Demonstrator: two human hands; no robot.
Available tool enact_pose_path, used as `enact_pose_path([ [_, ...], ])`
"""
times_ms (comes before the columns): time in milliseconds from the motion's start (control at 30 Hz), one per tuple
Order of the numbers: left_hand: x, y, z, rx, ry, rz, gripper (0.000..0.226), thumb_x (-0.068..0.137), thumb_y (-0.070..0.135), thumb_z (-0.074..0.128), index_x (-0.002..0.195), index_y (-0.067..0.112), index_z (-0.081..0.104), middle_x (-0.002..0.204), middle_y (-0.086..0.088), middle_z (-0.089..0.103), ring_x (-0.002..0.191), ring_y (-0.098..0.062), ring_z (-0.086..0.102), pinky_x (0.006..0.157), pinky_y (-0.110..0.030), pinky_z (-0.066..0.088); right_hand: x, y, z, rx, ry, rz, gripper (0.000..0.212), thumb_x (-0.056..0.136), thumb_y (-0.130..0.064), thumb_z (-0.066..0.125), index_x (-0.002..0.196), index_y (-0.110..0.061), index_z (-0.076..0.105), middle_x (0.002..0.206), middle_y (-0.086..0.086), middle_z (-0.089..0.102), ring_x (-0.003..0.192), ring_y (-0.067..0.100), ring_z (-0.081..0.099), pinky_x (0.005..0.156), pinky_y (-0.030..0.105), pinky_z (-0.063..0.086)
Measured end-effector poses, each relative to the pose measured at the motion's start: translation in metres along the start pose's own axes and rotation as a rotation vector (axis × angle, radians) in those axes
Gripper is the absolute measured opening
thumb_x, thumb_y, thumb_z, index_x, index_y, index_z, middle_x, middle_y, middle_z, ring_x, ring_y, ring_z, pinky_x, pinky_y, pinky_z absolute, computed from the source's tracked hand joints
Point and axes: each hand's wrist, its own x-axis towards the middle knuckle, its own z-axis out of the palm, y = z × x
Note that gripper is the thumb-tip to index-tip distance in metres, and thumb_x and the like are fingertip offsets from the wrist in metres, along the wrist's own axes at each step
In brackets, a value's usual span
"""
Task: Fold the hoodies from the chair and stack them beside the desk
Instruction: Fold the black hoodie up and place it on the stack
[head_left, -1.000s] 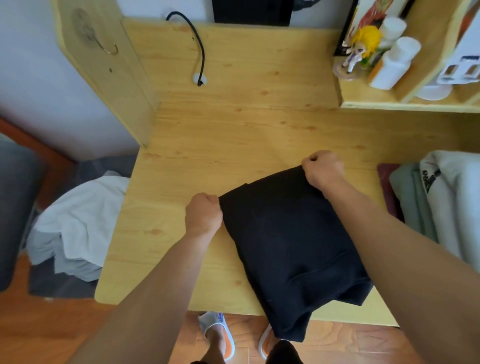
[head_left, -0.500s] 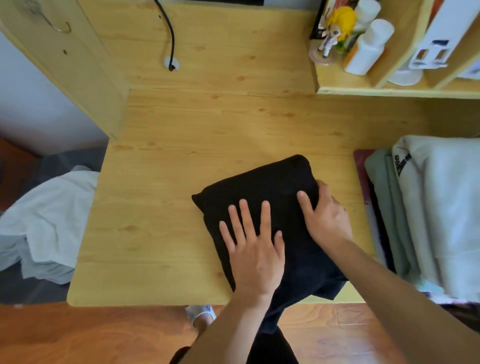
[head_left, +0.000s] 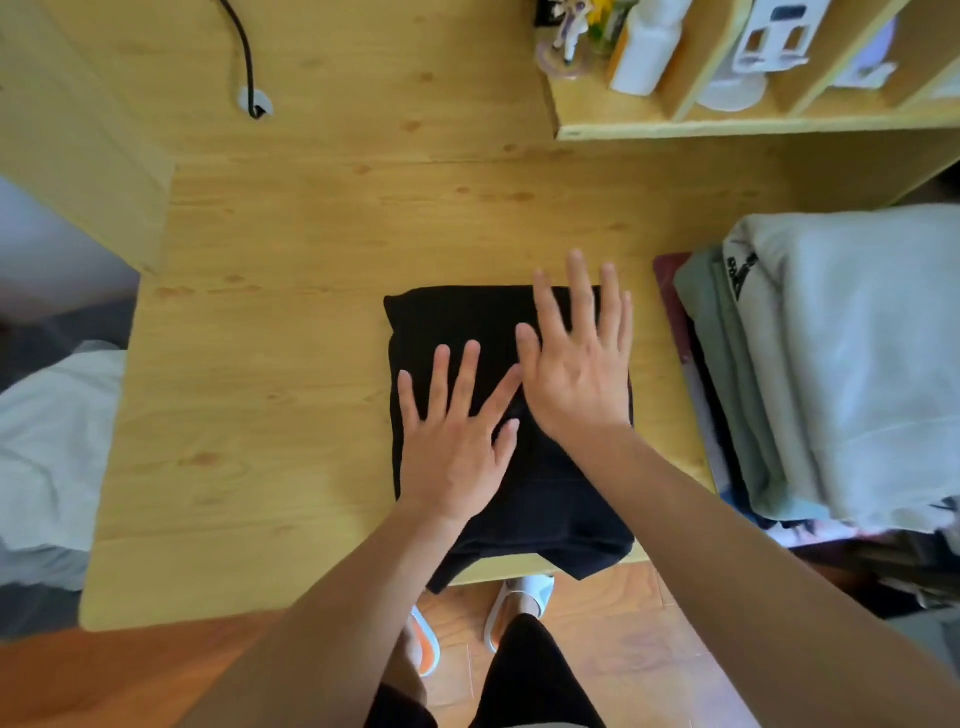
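A black hoodie (head_left: 457, 322), folded into a rough square, lies on the wooden desk (head_left: 260, 364) near its front edge, one corner hanging over. My left hand (head_left: 457, 441) presses flat on its left half, fingers straight and spread. My right hand (head_left: 576, 364) lies flat on the right half, fingertips reaching past the far edge. A stack of folded hoodies (head_left: 841, 364), light grey on top with green below, sits at the desk's right. A heap of unfolded white and grey hoodies (head_left: 47, 447) lies at the left, below desk level.
A shelf unit (head_left: 727, 124) with a white bottle (head_left: 644, 52) and a small figure stands at the back right. A black cable (head_left: 244, 57) runs into a hole in the desk's back left. A wooden side panel (head_left: 78, 145) rises at the left.
The hoodie has been squared up from a tilted lie. My right hand went from holding its right edge to lying flat on top; my left hand stays flat. The view shifted downward.
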Motion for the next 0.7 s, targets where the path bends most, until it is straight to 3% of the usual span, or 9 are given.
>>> enact_pose_path([
  [67, -0.004, -0.003, 0.001, 0.008, -0.013, -0.034, 0.06, 0.104, 0.06, 0.03, 0.16, 0.046, 0.012, 0.172, -0.005, 0.002, 0.157, -0.035, -0.006, 0.118, -0.071, 0.009, -0.01, 0.013, 0.025, -0.048, -0.177, 0.04, 0.062, 0.105, -0.054, 0.012, 0.161, -0.03, 0.001, 0.169, 0.005, -0.006, 0.154, 0.029, -0.015, 0.123, 0.057, 0.008],
  [133, -0.012, -0.007, 0.005, -0.012, -0.014, -0.172, 0.063, 0.103, 0.062, 0.029, 0.161, 0.044, 0.012, 0.172, -0.008, 0.001, 0.157, -0.039, -0.003, 0.116, -0.071, 0.017, -0.013, 0.023, 0.038, -0.019, -0.22, 0.076, 0.064, 0.103, -0.057, 0.01, 0.16, -0.031, -0.003, 0.168, 0.003, -0.01, 0.153, 0.027, -0.02, 0.123, 0.056, 0.007],
  [233, -0.035, -0.012, 0.009, -0.161, 0.015, -0.384, 0.069, 0.101, 0.061, 0.033, 0.162, 0.033, 0.019, 0.165, -0.026, 0.018, 0.146, -0.051, 0.028, 0.108, -0.063, 0.041, -0.024, 0.031, 0.029, 0.118, -0.21, 0.073, 0.066, 0.104, -0.059, 0.02, 0.16, -0.032, -0.004, 0.168, 0.002, -0.015, 0.153, 0.028, -0.018, 0.124, 0.053, 0.01],
  [300, -0.049, -0.011, 0.01, -0.254, 0.069, -0.455, 0.07, 0.102, 0.056, 0.04, 0.162, 0.023, 0.024, 0.146, -0.032, 0.043, 0.127, -0.05, 0.05, 0.097, -0.058, 0.05, -0.043, 0.042, 0.022, 0.364, -0.267, 0.211, 0.076, 0.102, -0.058, 0.035, 0.159, -0.034, -0.01, 0.167, 0.0, -0.016, 0.154, 0.03, -0.008, 0.122, 0.049, 0.018],
  [367, -0.059, -0.003, 0.009, -0.395, 0.075, -0.609, 0.073, 0.101, 0.05, 0.052, 0.16, 0.016, 0.024, 0.133, -0.026, 0.055, 0.117, -0.046, 0.054, 0.095, -0.056, 0.048, -0.069, 0.054, 0.014, 0.572, -0.323, 0.403, 0.088, 0.098, -0.055, 0.049, 0.158, -0.031, -0.011, 0.166, 0.006, 0.004, 0.152, 0.029, 0.012, 0.121, 0.046, 0.026],
  [467, -0.066, 0.018, -0.006, -0.692, -0.003, -0.877, 0.077, 0.092, 0.051, 0.064, 0.152, 0.013, 0.032, 0.129, -0.018, 0.056, 0.119, -0.042, 0.055, 0.099, -0.053, 0.049, -0.093, 0.058, 0.005, 0.659, -0.433, 0.552, 0.095, 0.093, -0.054, 0.06, 0.159, -0.025, 0.0, 0.151, 0.009, 0.034, 0.139, 0.029, 0.034, 0.114, 0.044, 0.033],
  [567, -0.066, 0.02, -0.022, -0.891, -0.103, -1.047, 0.065, 0.09, 0.048, 0.072, 0.135, 0.007, 0.049, 0.12, -0.009, 0.063, 0.115, -0.036, 0.061, 0.091, -0.042, 0.049, -0.102, 0.067, 0.004, 0.733, -0.506, 0.67, 0.087, 0.083, -0.057, 0.07, 0.15, -0.021, 0.028, 0.137, 0.007, 0.048, 0.128, 0.03, 0.049, 0.105, 0.043, 0.044],
  [700, -0.086, 0.01, -0.035, -1.131, -0.319, -1.108, 0.048, 0.085, 0.045, 0.079, 0.113, 0.009, 0.065, 0.109, -0.006, 0.071, 0.101, -0.032, 0.068, 0.096, -0.048, 0.055, -0.115, 0.081, -0.006, 0.709, -0.628, 0.72, 0.072, 0.079, -0.061, 0.073, 0.131, -0.018, 0.05, 0.123, 0.004, 0.063, 0.115, 0.028, 0.06, 0.093, 0.039, 0.051],
])
